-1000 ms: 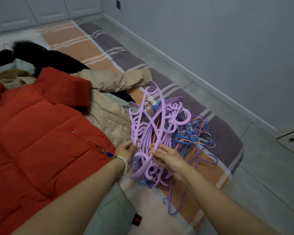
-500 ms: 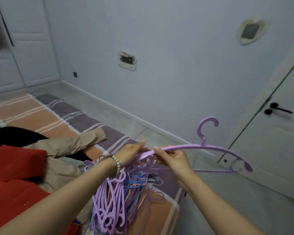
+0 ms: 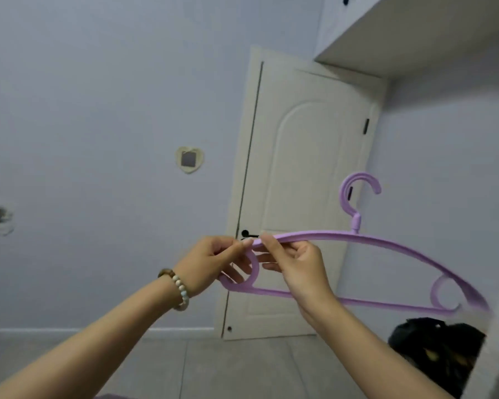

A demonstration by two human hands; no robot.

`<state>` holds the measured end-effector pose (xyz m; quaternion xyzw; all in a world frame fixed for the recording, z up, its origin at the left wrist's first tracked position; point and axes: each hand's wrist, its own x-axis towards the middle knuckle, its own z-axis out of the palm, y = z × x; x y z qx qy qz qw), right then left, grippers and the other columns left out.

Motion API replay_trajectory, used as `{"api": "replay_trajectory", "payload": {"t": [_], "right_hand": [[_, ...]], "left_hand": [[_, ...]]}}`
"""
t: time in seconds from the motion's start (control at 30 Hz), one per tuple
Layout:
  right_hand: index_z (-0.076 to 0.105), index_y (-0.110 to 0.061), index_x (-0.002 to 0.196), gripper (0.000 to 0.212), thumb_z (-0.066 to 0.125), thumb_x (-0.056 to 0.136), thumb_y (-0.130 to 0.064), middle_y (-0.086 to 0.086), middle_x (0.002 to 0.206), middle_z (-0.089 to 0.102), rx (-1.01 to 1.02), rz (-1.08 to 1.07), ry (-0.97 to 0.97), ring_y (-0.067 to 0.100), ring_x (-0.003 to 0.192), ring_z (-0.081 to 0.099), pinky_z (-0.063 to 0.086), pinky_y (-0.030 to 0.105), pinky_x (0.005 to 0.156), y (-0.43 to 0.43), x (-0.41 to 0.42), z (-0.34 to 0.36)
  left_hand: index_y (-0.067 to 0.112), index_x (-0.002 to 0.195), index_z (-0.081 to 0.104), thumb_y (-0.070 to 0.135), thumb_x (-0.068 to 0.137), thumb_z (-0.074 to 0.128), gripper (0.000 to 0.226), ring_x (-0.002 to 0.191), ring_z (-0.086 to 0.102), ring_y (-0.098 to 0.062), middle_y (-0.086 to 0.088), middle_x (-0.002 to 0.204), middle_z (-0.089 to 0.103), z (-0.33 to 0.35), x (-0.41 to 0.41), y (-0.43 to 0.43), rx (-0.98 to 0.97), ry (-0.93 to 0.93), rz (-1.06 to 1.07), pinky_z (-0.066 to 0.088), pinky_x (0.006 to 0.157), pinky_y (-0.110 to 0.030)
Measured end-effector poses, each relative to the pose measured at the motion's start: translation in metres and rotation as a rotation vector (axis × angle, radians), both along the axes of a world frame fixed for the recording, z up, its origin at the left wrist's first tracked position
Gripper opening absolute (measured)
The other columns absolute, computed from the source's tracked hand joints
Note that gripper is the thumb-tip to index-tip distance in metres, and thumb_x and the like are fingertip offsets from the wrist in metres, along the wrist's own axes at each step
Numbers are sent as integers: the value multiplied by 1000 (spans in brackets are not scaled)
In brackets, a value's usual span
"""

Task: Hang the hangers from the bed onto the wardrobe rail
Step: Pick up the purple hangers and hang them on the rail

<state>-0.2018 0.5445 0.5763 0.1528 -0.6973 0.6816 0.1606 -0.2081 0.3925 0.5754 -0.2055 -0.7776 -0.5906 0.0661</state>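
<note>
So one purple hanger (image 3: 386,243) is off the bed pile now, up in the air, hook up. Left hand (image 3: 211,263) and right hand (image 3: 297,266) both pinch its left end. Rail's not in view yet.

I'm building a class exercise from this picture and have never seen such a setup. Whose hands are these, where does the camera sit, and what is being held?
There is no machine here. A person wears a wide-angle camera on the head, so you see their own two arms reaching forward. The left hand, with a bead bracelet at the wrist, pinches one end of a purple hanger. The right hand grips its top bar just beside it. The hanger is held up in the air, its hook pointing upward and hanging on nothing. Behind it are a cream door and a pale wall. No bed or rail shows.
</note>
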Motion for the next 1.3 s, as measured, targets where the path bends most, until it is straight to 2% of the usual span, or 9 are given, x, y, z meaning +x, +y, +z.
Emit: {"api": "replay_trajectory", "payload": {"t": [0.27,0.67,0.77,0.83,0.9,0.97,1.1,1.23,1.3], "right_hand": [[72,-7,89,21,65,84,-27,5,80,75,17,-322,193,16,71,72,54,18,59,190,70,91],[64,-13,80,11,68,83,-24,2,74,72,24,-615,208,7,60,68,49,18,51,465,119,139],[51,-3,111,47,75,76,-25,15,92,71,-61,-751,270,18,74,68,55,31,68,518,115,153],[26,-6,137,82,77,74,-23,15,100,69,-113,-811,319,19,82,67,53,36,84,549,112,162],[4,-14,148,103,77,75,-22,2,94,68,-94,-859,365,2,75,66,53,18,79,578,109,171],[1,-16,149,103,74,77,-23,-9,89,62,-61,-891,376,-11,62,60,45,3,61,603,107,182],[8,-11,150,94,71,81,-24,3,112,62,-78,-869,370,2,82,59,43,11,65,646,99,199],[9,-5,148,88,67,84,-21,2,99,64,-109,-801,348,-7,76,54,39,-3,55,674,90,205],[17,-3,146,81,67,84,-20,-1,91,65,-134,-773,345,-9,74,53,41,0,58,685,81,205]], "left_hand": [[7,84,68,50,76,48,48,58,67,-14,-2,68,71,98,20,196,-5,137,-322,54,56,-22],[11,76,70,39,87,52,35,56,65,-14,-2,68,70,134,48,488,144,190,-532,48,50,-18],[11,75,69,34,90,53,32,52,64,-13,-4,72,70,146,56,552,222,223,-478,46,46,-16],[10,74,68,32,91,53,31,50,62,-13,-5,71,69,156,63,591,278,234,-453,45,44,-14],[10,70,66,29,91,53,31,51,60,-14,-5,66,66,165,70,623,330,235,-440,43,42,-12],[5,74,66,25,92,52,29,49,60,-12,-7,63,63,172,74,649,355,261,-434,42,40,-11],[9,99,64,12,91,51,16,51,59,-2,2,65,62,184,70,683,215,478,-407,44,49,-13],[19,110,62,8,87,48,29,71,60,-17,-2,84,66,195,60,701,14,668,-279,48,60,-22],[14,111,63,8,87,48,29,72,62,-24,-8,86,67,200,56,708,-33,703,-279,55,64,-35]]}}
